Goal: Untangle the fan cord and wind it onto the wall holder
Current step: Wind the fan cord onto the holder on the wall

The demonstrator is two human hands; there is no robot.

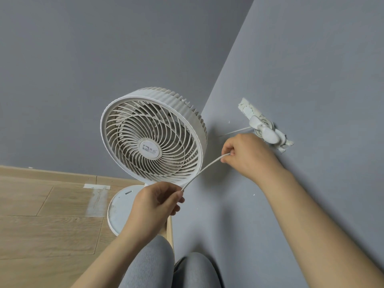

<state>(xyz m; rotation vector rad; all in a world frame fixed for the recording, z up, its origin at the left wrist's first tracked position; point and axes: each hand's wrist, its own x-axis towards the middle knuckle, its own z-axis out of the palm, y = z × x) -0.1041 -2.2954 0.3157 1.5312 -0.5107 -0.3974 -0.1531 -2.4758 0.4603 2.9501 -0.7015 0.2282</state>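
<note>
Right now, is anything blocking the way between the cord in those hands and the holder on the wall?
Nothing visible does. The right hand pinches the cord beside the wall holder, with nothing between them. The fan stands to the left, clear of that path; the left hand holds the cord lower down.

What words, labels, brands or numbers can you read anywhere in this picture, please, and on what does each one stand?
On the round badge at the centre of the fan grille: a small logo and a short line of characters, too blurred to read.
On the fan base, the cord and the wall holder: no writing visible.
Nothing else in view carries legible text.
</note>
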